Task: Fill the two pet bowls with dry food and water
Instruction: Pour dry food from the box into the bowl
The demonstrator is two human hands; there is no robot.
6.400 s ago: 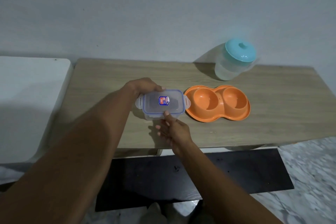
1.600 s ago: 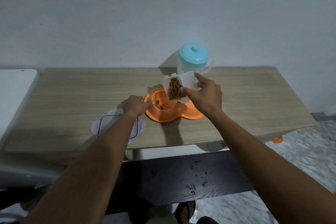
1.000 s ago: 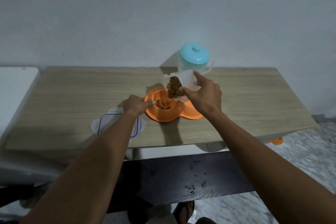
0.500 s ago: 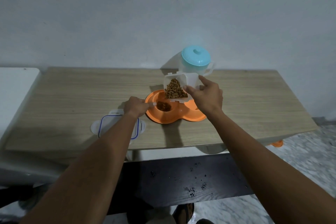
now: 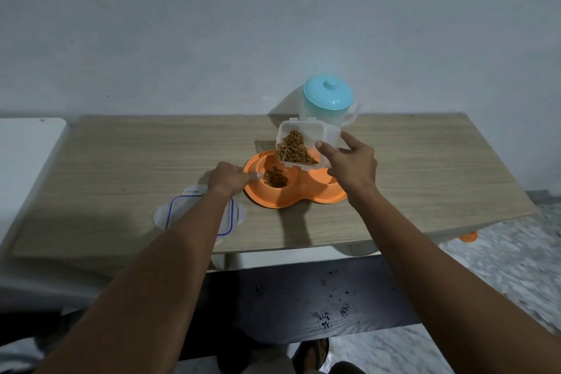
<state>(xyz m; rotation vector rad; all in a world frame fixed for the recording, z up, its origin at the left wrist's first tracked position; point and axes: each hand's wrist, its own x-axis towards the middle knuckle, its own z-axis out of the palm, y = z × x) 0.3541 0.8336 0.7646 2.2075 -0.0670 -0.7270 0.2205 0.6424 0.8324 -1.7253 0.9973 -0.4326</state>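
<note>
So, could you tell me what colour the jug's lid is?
The lid is light turquoise; head view.

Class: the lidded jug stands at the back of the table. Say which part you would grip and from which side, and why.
Grip the handle of the jug, coming from the right. The jug stands upright with its handle sticking out rightwards; the tilted food container in the right hand blocks the front.

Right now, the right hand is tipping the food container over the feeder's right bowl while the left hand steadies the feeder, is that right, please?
Not quite: the head view shows the container tipped over the left bowl of the feeder, where kibble lies.
</note>
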